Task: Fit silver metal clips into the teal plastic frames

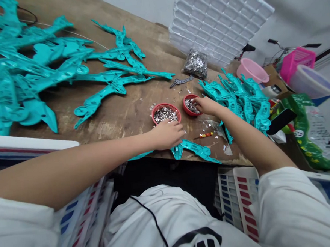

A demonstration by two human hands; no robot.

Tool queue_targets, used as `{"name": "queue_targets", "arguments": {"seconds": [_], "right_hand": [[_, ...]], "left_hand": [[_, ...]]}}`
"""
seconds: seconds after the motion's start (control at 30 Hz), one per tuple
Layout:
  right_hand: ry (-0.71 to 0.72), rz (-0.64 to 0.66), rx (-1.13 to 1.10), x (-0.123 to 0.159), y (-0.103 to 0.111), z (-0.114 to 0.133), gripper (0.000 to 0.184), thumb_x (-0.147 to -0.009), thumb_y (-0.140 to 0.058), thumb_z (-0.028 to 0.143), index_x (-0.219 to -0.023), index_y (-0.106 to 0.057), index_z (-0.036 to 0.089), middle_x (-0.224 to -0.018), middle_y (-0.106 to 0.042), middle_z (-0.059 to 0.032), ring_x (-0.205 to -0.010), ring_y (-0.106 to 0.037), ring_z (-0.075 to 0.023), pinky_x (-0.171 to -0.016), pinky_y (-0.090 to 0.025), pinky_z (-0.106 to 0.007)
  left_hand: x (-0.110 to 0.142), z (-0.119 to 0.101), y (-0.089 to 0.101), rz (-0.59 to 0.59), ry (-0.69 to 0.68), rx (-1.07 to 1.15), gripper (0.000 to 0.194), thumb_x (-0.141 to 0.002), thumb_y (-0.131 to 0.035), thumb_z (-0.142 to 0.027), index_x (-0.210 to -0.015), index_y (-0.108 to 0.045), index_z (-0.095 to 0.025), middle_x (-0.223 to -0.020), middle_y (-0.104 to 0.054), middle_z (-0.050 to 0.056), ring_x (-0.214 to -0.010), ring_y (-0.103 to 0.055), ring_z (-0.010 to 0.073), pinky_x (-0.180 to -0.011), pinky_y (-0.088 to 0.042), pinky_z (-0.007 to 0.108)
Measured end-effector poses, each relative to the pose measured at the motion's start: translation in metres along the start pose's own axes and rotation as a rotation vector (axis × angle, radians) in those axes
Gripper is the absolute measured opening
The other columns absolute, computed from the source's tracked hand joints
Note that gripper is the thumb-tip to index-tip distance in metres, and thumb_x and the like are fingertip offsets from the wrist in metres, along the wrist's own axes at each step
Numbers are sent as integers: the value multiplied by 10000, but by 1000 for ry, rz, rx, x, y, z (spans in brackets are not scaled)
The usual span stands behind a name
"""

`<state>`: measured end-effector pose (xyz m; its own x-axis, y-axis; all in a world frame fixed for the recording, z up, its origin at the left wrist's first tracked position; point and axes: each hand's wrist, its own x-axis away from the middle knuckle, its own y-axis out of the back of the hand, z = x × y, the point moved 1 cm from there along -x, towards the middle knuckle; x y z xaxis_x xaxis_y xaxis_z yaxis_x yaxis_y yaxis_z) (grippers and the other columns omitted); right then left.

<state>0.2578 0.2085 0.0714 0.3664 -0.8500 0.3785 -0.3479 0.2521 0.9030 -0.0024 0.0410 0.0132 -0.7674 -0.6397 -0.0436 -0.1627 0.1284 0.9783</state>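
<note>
Two red baskets of silver pieces on my table, side by side across it: smaller red basket under my right hand, its fingers in the pieces; larger red basket just ahead of my left hand; hands apart, right nearer its basket.

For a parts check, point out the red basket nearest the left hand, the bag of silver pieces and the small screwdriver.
Red basket (165,104): head view, on its far rim.
Bag of silver pieces (195,64): head view, on its middle.
Small screwdriver (205,134): head view, on its handle.
</note>
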Motion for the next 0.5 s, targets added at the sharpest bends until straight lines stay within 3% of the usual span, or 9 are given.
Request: {"name": "queue_targets", "arguments": {"seconds": [0.07,0.17,0.27,0.37,0.43,0.5], "right_hand": [[4,11,3,3,0,2,551,-1255,-581,98,-1766,-785,67,-1473,-932,-265,-1269,-885,-356,-997,-540,-346],[17,10,10,9,3,6,592,-1237,-557,87,-1769,-818,99,-1379,-955,-221,-1172,-889,-337,-985,-536,-345],[21,-12,16,11,10,8,601,-1236,-552,100,-1771,-827,112,-1376,-956,-223,-1194,-889,-353,-1027,-544,-354],[3,-42,14,14,16,8,652,-1239,-512,83,-1851,-737,65,-1428,-929,-304,-1240,-892,-406,-1020,-565,-383],[-3,-61,10,22,17,12,687,-1213,-546,74,-1889,-666,45,-1404,-922,-331,-1207,-893,-428,-975,-580,-392],[81,-115,-58,38,14,23,714,-1184,-579,66,-1898,-606,55,-1289,-942,-284,-1093,-892,-397,-917,-585,-376]], "left_hand": [[-2,8,4,-2,133,-10,459,-1302,-716,-458,-1612,-849,-147,-1697,-827,263,-1622,-749,457,-1310,-559,540],[0,21,0,10,273,-1,560,-1286,-743,-523,-1605,-854,-75,-1736,-786,343,-1642,-723,550,-1326,-566,630],[4,28,-10,14,329,43,540,-1243,-821,-540,-1548,-891,-100,-1748,-796,328,-1695,-691,553,-1419,-510,665],[4,30,-12,-28,349,126,549,-1187,-895,-498,-1563,-883,-98,-1816,-756,333,-1774,-630,569,-1505,-439,700],[0,31,-8,-93,358,209,559,-1199,-857,-424,-1646,-837,-89,-1861,-721,334,-1812,-607,557,-1529,-433,700],[-6,29,0,-176,355,318,579,-1249,-734,-333,-1770,-746,-80,-1851,-733,323,-1786,-661,496,-1505,-502,648]]}}
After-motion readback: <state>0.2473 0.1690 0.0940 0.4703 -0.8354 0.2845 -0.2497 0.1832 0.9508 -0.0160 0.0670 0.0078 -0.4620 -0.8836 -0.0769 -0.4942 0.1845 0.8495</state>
